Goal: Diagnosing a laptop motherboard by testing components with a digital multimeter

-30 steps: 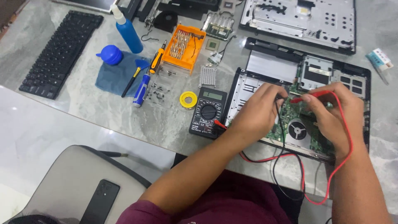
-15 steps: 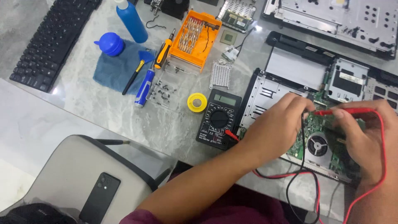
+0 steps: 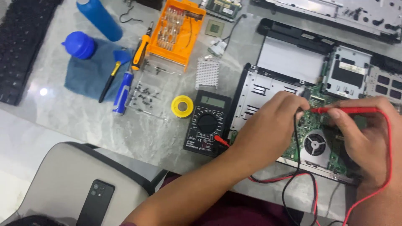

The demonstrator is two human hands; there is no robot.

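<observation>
My left hand [image 3: 268,129] rests on an opened laptop chassis [image 3: 259,94] and pinches a black test probe whose lead [image 3: 293,167] runs down toward me. My right hand [image 3: 364,138] holds a red test probe [image 3: 347,110] lying almost flat, tip pointing left at the green circuit board [image 3: 312,121] above a round cooling fan [image 3: 315,144]. Both leads trail back to a black multimeter [image 3: 207,123] standing on the marble table just left of the chassis.
A yellow tape roll [image 3: 182,105], loose screws on a clear lid [image 3: 144,94], screwdrivers [image 3: 123,90], an orange bit case [image 3: 176,31], a blue cloth [image 3: 90,71], blue bottle [image 3: 100,19] and black keyboard [image 3: 19,46] lie to the left. A phone [image 3: 95,203] lies on a grey chair.
The view has shifted closer and to the right. Both hands stay on the board with the probes, and the red probe now lies flatter across the board.
</observation>
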